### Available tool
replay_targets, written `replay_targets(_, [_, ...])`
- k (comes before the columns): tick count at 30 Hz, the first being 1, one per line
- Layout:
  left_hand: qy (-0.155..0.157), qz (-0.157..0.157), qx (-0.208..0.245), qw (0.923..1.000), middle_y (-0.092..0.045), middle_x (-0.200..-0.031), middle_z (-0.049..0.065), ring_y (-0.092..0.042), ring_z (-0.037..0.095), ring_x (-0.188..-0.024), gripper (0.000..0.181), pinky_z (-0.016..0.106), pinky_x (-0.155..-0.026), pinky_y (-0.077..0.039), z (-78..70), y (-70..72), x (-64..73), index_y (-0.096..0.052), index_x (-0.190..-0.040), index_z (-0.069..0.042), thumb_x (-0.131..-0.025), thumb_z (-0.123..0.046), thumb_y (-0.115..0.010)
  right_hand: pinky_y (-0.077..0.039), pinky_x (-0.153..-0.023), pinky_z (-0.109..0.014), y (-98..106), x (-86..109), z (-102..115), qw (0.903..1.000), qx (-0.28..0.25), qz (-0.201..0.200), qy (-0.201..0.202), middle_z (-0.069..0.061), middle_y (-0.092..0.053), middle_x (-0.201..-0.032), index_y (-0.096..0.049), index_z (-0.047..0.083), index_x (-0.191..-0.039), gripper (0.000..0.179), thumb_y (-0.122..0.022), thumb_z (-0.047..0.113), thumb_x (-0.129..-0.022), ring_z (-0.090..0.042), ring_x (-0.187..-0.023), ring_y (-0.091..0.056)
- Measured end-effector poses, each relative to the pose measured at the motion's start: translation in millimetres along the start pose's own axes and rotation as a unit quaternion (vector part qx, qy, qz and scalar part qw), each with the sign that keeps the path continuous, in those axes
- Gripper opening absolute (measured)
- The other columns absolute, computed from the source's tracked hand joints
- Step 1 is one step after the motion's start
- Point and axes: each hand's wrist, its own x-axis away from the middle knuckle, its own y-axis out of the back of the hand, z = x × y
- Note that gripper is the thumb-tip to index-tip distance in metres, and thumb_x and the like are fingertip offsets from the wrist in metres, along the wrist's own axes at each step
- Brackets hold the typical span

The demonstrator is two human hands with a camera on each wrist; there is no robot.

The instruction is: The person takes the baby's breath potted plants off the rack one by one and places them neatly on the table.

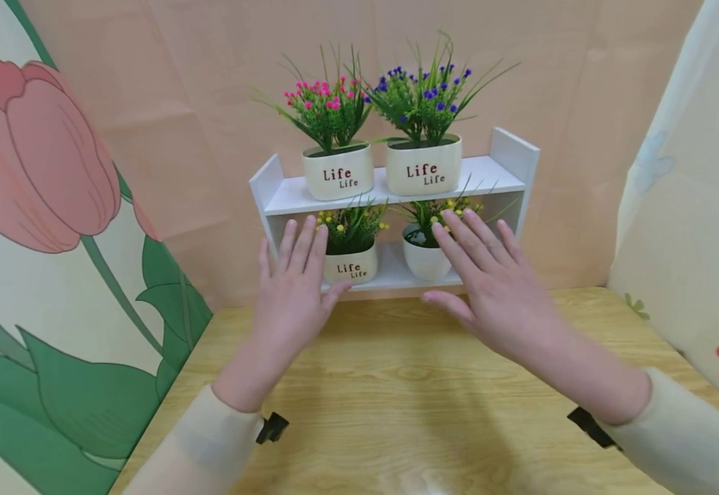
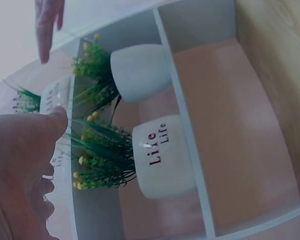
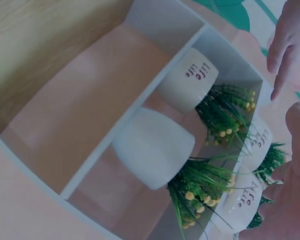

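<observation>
Both hands are held out flat in front of a small white shelf (image 1: 310, 196), palms away from the head camera. My left hand (image 1: 294, 295) has straight fingers and overlaps the left side of the yellow-flowered "Life" pot (image 1: 350, 267) in the head view. Fingers straight and thumb spread, my right hand (image 1: 498, 289) partly covers the plain white pot (image 1: 424, 258) with yellow flowers. Neither hand holds anything. On the top board stand a pink-flowered pot (image 1: 339, 172) and a purple-flowered pot (image 1: 424, 165), both marked "Life".
A wooden table (image 1: 409, 399) lies beneath the hands. Behind the shelf hangs a pink cloth backdrop (image 1: 211, 137). A tulip-printed panel (image 1: 38, 172) closes the left side, a pale flower-printed one (image 1: 693, 227) the right. Below the pots, the wrist views show another shelf compartment (image 2: 230, 125).
</observation>
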Motion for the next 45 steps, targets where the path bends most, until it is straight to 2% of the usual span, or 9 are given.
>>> replay_targets(7, [0.013, -0.010, 0.002, 0.9999, -0.008, -0.184, 0.010, 0.000, 0.034, -0.170, 0.097, 0.065, -0.133, 0.003, 8.3, 8.9, -13.8, -0.014, -0.178, -0.012, -0.109, -0.067, -0.054, -0.007, -0.136, -0.058, 8, -19.7, -6, 0.9997, 0.020, -0.011, 0.004, -0.017, -0.023, -0.182, -0.030, 0.003, -0.173, 0.103, -0.017, 0.080, -0.107, -0.037, -0.168, -0.015])
replay_targets(10, [0.017, -0.014, 0.003, 0.9998, -0.010, -0.184, 0.010, -0.001, 0.034, -0.170, 0.098, 0.064, -0.133, 0.005, 12.9, 9.6, -18.8, -0.014, -0.178, -0.013, -0.108, -0.069, -0.053, -0.006, -0.136, -0.058, 14, -28.7, -9, 0.9997, 0.022, -0.001, -0.002, -0.016, -0.021, -0.182, -0.026, 0.003, -0.174, 0.096, -0.040, 0.073, -0.110, -0.036, -0.169, -0.013])
replay_targets(13, [0.023, -0.015, 0.006, 0.9996, -0.010, -0.184, 0.010, 0.000, 0.034, -0.170, 0.097, 0.063, -0.133, 0.008, 17.3, 8.7, -24.0, -0.015, -0.178, -0.014, -0.109, -0.070, -0.051, -0.004, -0.136, -0.059, 20, -37.3, -13, 0.9996, 0.021, 0.012, -0.012, -0.016, -0.020, -0.182, -0.024, 0.004, -0.175, 0.094, -0.064, 0.057, -0.108, -0.036, -0.169, -0.012])
replay_targets(15, [0.029, -0.011, 0.008, 0.9995, -0.010, -0.185, 0.010, 0.001, 0.033, -0.170, 0.096, 0.062, -0.132, 0.010, 19.8, 7.7, -27.7, -0.015, -0.178, -0.014, -0.109, -0.072, -0.048, -0.004, -0.136, -0.060, 23, -42.7, -16, 0.9994, 0.022, 0.018, -0.018, -0.017, -0.021, -0.182, -0.024, 0.003, -0.175, 0.095, -0.071, 0.050, -0.106, -0.036, -0.169, -0.012])
replay_targets(18, [0.042, 0.000, 0.013, 0.9990, -0.007, -0.185, 0.008, 0.003, 0.031, -0.170, 0.096, 0.062, -0.132, 0.012, 23.8, 6.2, -32.9, -0.015, -0.178, -0.014, -0.109, -0.073, -0.046, -0.004, -0.136, -0.060, 28, -50.5, -21, 0.9992, 0.021, 0.021, -0.026, -0.019, -0.022, -0.181, -0.024, 0.002, -0.175, 0.095, -0.071, 0.050, -0.107, -0.038, -0.168, -0.014])
replay_targets(24, [0.062, 0.012, 0.023, 0.9977, -0.008, -0.185, 0.009, 0.004, 0.030, -0.170, 0.094, 0.068, -0.131, 0.011, 31.3, 0.1, -40.5, -0.018, -0.178, -0.012, -0.110, -0.067, -0.054, -0.007, -0.135, -0.061, 35, -65.3, -30, 0.9971, -0.015, 0.043, -0.062, -0.020, -0.019, -0.182, -0.016, 0.004, -0.176, 0.100, -0.068, 0.055, -0.108, -0.041, -0.168, -0.015])
replay_targets(32, [0.069, 0.010, 0.032, 0.9971, -0.007, -0.185, 0.010, 0.002, 0.032, -0.170, 0.094, 0.068, -0.130, 0.012, 38.8, -3.7, -48.1, -0.019, -0.177, -0.011, -0.110, -0.067, -0.053, -0.012, -0.134, -0.063, 40, -81.9, -44, 0.9850, -0.095, 0.058, -0.132, -0.019, -0.008, -0.183, -0.005, 0.009, -0.178, 0.101, -0.058, 0.062, -0.110, -0.046, -0.167, -0.010])
replay_targets(37, [0.061, 0.003, 0.043, 0.9972, -0.009, -0.185, 0.011, 0.000, 0.033, -0.170, 0.094, 0.067, -0.132, 0.007, 43.8, -4.0, -53.4, -0.022, -0.177, -0.009, -0.110, -0.068, -0.052, -0.014, -0.130, -0.073, 42, -93.3, -50, 0.9738, -0.128, 0.071, -0.174, -0.019, 0.000, -0.183, 0.004, 0.017, -0.178, 0.103, -0.054, 0.067, -0.109, -0.051, -0.166, -0.009])
replay_targets(45, [0.030, -0.009, 0.089, 0.9955, -0.026, -0.179, 0.020, -0.010, 0.038, -0.169, 0.089, 0.060, -0.135, -0.012, 50.7, -8.1, -56.5, -0.026, -0.173, -0.003, -0.111, -0.057, -0.059, -0.015, -0.126, -0.078, 36, -109.6, -64, 0.9638, -0.160, 0.076, -0.200, -0.026, 0.002, -0.182, 0.003, 0.018, -0.179, 0.106, -0.056, 0.069, -0.107, -0.056, -0.163, -0.011])
